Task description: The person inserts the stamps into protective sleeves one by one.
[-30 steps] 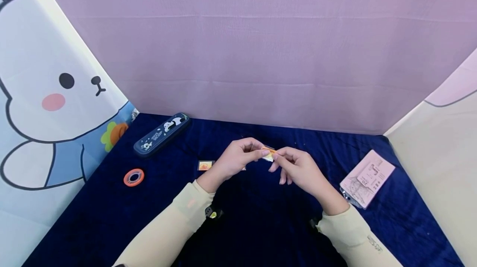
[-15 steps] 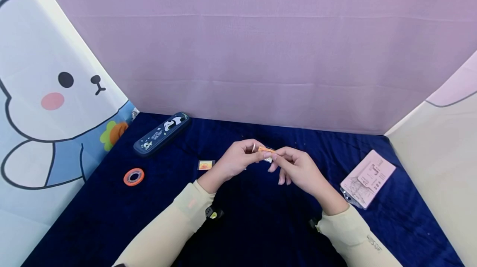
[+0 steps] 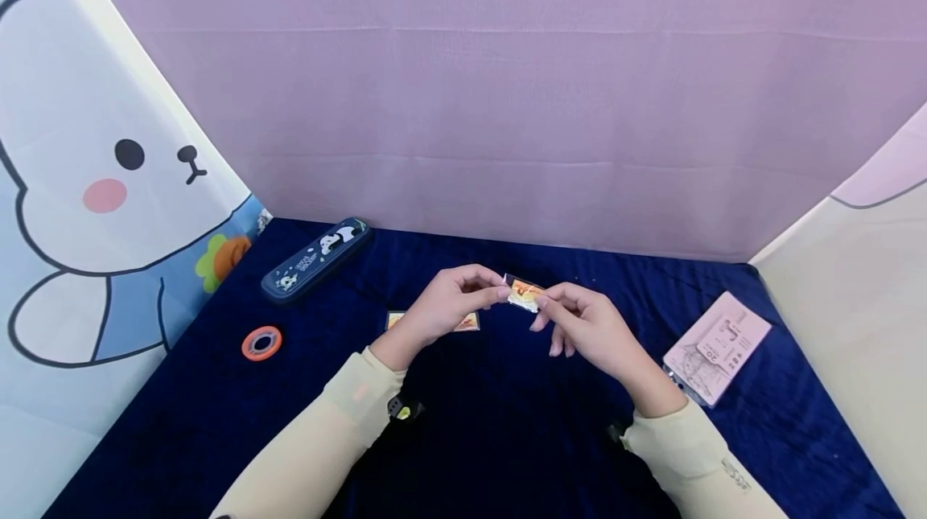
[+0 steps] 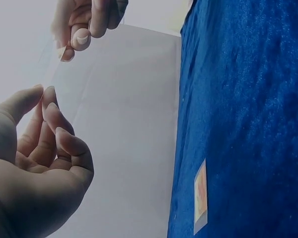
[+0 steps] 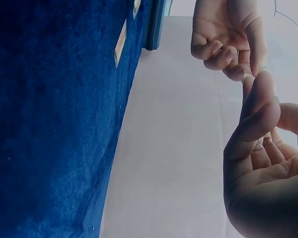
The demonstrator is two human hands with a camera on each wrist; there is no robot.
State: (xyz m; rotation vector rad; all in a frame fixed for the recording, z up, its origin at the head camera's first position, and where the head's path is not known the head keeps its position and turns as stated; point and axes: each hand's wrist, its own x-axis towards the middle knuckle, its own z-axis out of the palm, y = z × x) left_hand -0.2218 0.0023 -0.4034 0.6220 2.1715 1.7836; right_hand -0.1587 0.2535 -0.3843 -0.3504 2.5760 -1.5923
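Note:
Between my two hands, above the cloth, is a small flat orange-and-yellow card (image 3: 523,292) with a clear, shiny border. My left hand (image 3: 463,302) pinches its left edge between thumb and fingertips. The right side of the card is pinched by my right hand (image 3: 585,326), its other fingers loosely bent. In the left wrist view, both my left hand (image 4: 49,158) and my right hand (image 4: 92,20) show, with the card almost edge-on and washed out. Two similar cards lie on the cloth: a left card (image 3: 394,318), partly behind the left forearm, and a right card (image 3: 469,322).
A dark blue panda pencil case (image 3: 315,260) lies at the back left, with an orange ring-shaped roll (image 3: 261,343) in front of it. A pink printed packet (image 3: 718,348) lies at the right. Dark blue cloth (image 3: 500,430) covers the table; a pale purple curtain (image 3: 507,117) hangs behind.
The held card has turned so more of its printed face shows, and the hands are slightly further apart. My left forearm has shifted a little left, uncovering the right card on the cloth.

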